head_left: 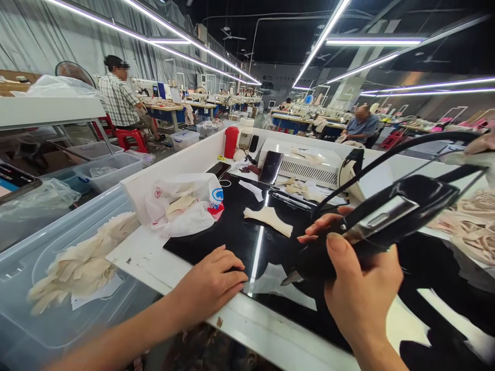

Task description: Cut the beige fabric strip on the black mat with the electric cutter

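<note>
My right hand [359,288] is wrapped round a black corded iron [398,211] with a silver panel; its pointed metal tip is low over the glossy black board [232,242]. Under and beside that tip lies a translucent curved piece [274,281], partly hidden by the iron. My left hand [216,283] rests palm down at the board's front edge, fingers stretched out and holding nothing. Farther back on the board is a cream curved fabric piece [268,219], apart from both hands. A white curved piece [251,189] lies behind it.
A white plastic bag [185,203] with cream pieces sits left of the board. Beyond the table's left edge, a clear bin [23,278] holds cream pieces. A phone [270,167] and red cup [231,142] stand behind. The cord [371,159] arches rightward; two people sit farther off.
</note>
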{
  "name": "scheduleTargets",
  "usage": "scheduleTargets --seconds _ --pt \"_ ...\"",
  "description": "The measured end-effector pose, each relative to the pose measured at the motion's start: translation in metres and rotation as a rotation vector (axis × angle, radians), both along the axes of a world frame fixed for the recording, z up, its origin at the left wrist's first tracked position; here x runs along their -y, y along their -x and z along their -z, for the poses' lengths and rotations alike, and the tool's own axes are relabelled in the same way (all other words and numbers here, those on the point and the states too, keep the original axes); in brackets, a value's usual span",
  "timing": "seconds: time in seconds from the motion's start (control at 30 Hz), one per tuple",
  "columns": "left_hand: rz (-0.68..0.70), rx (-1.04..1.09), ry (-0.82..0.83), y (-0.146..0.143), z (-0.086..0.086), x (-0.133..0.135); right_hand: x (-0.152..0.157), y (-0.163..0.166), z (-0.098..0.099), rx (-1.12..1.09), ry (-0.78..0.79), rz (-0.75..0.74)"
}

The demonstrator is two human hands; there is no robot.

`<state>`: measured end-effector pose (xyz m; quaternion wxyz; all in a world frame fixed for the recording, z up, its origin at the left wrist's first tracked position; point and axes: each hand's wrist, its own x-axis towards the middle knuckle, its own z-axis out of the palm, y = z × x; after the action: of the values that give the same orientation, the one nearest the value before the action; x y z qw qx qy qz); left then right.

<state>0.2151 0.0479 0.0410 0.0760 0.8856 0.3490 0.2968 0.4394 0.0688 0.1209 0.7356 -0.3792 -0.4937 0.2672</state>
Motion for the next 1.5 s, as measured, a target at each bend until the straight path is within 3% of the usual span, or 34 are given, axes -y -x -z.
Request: scheduleTargets --seconds 0.27,0.5,0.7,1.5 --pt "0.368 -0.106 0.186 -0.012 -0.031 -0.058 -0.011 0.003 0.004 -0.171 -0.024 0.009" --pt "0.542 -0.173 0.445 -0.019 -0.030 -0.083 -0.017 0.009 0.008 -0.251 -0.006 -0.039" --pt "0.554 -0.173 0.566 -0.016 -0.023 -0.088 -0.019 0.014 0.012 -0.258 -0.016 -0.064" --pt "0.529 -0.159 0.542 -0.018 -0.023 -0.086 -0.024 0.019 0.026 -0.205 -0.086 -0.113"
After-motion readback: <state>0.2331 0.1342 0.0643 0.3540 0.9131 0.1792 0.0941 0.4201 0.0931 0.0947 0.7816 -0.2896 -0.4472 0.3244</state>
